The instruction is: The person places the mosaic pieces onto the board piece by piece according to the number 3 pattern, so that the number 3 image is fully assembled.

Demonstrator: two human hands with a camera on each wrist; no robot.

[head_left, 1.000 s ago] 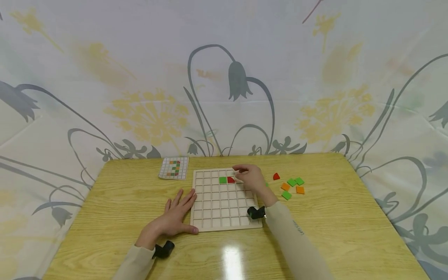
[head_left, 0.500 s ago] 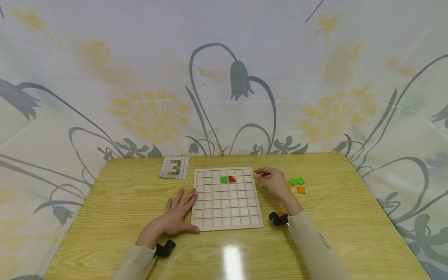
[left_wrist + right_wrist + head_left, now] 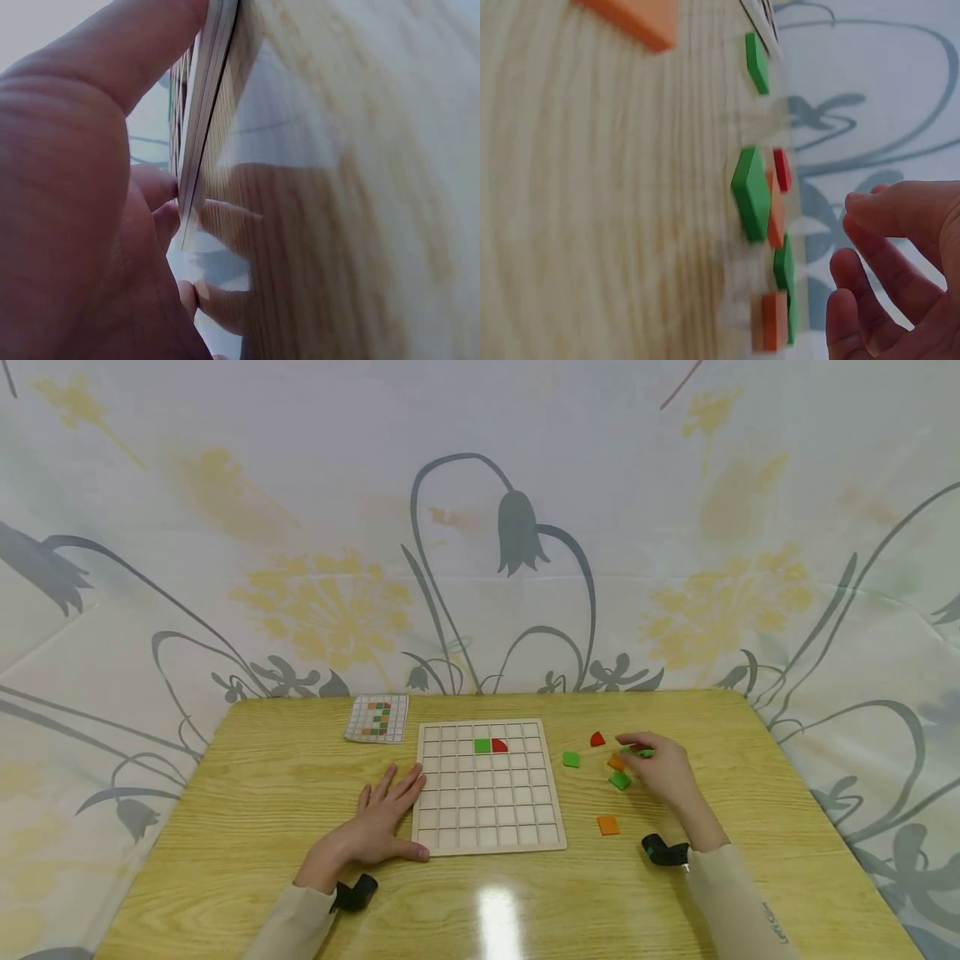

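Note:
A pale wooden grid board (image 3: 480,789) lies on the table. In its upper part sit a green square tile (image 3: 482,746) and a red quarter-round tile (image 3: 499,746), side by side. My left hand (image 3: 371,831) rests at the board's left edge, fingers spread and thumb by the lower left corner. Over the loose tiles on the right hovers my right hand (image 3: 663,768), fingers loosely bent; the right wrist view shows nothing between them. Beneath and beside it are a green tile (image 3: 619,780), an orange tile (image 3: 775,322) and a red quarter-round tile (image 3: 597,739).
A paper pattern card (image 3: 377,718) with a coloured grid lies at the back left. One green tile (image 3: 572,760) is just right of the board, and an orange tile (image 3: 608,825) lies nearer the front. A patterned cloth (image 3: 450,568) hangs behind the table.
My right hand has moved right, from above the board's upper right part to the loose tiles. My left hand stays at the board's edge.

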